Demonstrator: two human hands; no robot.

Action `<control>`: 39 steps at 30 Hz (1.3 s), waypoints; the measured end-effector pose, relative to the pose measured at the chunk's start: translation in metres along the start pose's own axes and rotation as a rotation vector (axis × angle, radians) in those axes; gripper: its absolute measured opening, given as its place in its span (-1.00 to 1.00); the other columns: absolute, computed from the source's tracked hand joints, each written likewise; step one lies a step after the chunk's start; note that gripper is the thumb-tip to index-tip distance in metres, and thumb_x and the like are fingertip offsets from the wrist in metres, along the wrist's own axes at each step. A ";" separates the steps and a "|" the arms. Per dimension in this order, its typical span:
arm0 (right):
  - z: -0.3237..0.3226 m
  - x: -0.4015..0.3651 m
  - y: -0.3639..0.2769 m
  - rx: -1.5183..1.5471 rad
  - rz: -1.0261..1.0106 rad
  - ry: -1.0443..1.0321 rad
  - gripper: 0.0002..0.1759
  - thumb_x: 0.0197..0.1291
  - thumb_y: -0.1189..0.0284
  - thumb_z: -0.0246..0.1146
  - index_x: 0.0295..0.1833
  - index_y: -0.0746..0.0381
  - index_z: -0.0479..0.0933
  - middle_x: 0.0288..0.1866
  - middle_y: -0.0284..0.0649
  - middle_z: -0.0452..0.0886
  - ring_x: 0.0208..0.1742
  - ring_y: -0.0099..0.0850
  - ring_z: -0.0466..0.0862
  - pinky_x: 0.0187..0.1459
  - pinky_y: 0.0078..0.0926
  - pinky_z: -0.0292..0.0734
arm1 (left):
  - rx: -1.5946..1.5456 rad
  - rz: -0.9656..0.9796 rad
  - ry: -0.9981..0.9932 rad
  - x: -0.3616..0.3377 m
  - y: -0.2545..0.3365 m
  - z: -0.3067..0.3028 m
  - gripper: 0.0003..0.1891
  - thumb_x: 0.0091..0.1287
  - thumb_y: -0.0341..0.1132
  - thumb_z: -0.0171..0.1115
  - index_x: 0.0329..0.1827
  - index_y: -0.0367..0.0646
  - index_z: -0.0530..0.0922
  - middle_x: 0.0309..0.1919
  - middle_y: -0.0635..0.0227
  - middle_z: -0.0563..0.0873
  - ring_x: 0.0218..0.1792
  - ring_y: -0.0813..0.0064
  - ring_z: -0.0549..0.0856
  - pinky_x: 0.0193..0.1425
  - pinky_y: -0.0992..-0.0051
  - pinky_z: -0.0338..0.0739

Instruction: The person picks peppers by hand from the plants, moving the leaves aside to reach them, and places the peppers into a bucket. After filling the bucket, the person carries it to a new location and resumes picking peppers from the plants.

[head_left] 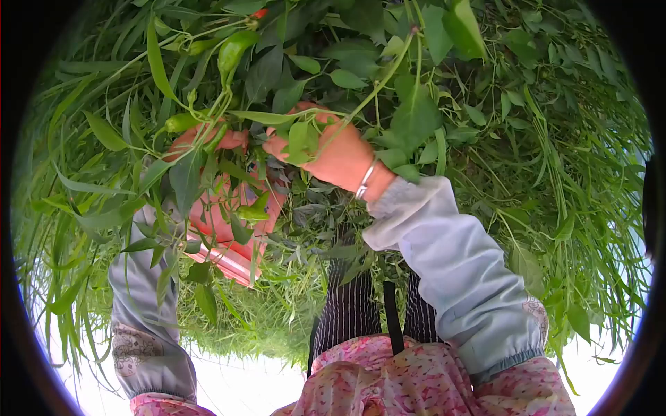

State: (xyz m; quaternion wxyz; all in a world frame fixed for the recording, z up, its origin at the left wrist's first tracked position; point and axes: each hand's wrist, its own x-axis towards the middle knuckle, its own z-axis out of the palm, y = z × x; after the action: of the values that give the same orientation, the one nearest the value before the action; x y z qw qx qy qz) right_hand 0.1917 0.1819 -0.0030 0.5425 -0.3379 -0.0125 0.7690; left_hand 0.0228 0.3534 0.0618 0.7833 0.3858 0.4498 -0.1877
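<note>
Among pepper plants, my right hand (336,152), with a silver bangle at its wrist, reaches in from the right; its fingers are bent and partly behind leaves, so what they hold is hidden. My left hand (208,141) is mostly covered by leaves and stems to the left, near a green pepper (182,123). Below it hangs a pink-red bag (225,229) with white stripes, partly behind foliage. A larger green pepper (234,54) hangs above my left hand, and another (254,210) lies in front of the bag.
Dense leaves and stems surround both arms. A small red pepper (259,13) shows at the top. Long grass (583,229) stands on the right. Striped trousers (347,305) and floral clothing (416,378) are at the bottom.
</note>
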 end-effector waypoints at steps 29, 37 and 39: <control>0.060 -0.090 0.013 -0.444 0.673 -0.185 -0.59 0.04 0.22 0.33 -0.04 0.20 0.51 -0.41 -0.33 0.57 -0.47 -0.63 0.53 -0.53 -0.69 0.44 | 0.211 0.118 -0.005 -0.042 -0.039 -0.013 -0.63 0.29 -0.31 0.11 0.10 -0.31 0.38 -0.13 0.18 0.60 -0.17 0.40 0.64 -0.15 0.49 0.58; 0.200 -0.076 0.145 -0.303 0.792 -0.430 -0.16 0.08 0.14 0.25 0.35 0.31 0.04 0.11 0.10 0.41 -0.10 -0.26 0.59 -0.21 -0.38 0.61 | 0.227 0.146 0.006 -0.050 -0.055 -0.025 -0.63 0.29 -0.30 0.10 0.09 -0.30 0.38 -0.13 0.18 0.59 -0.17 0.40 0.64 -0.17 0.48 0.57; 0.232 -0.079 0.211 -0.503 0.609 -0.401 0.02 0.05 0.09 0.24 0.42 0.26 -0.23 0.33 0.20 0.15 0.26 -0.06 0.34 0.19 -0.22 0.35 | 0.218 0.139 0.003 -0.049 -0.056 -0.029 -0.64 0.29 -0.30 0.10 0.09 -0.30 0.39 -0.13 0.18 0.59 -0.17 0.40 0.64 -0.17 0.48 0.57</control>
State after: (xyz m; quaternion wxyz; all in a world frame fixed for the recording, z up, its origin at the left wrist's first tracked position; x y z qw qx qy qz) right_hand -0.0917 0.1097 0.1346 0.1790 -0.2917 -0.2044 0.9171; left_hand -0.0546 0.3375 0.0702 0.7472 0.4991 0.4002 -0.1801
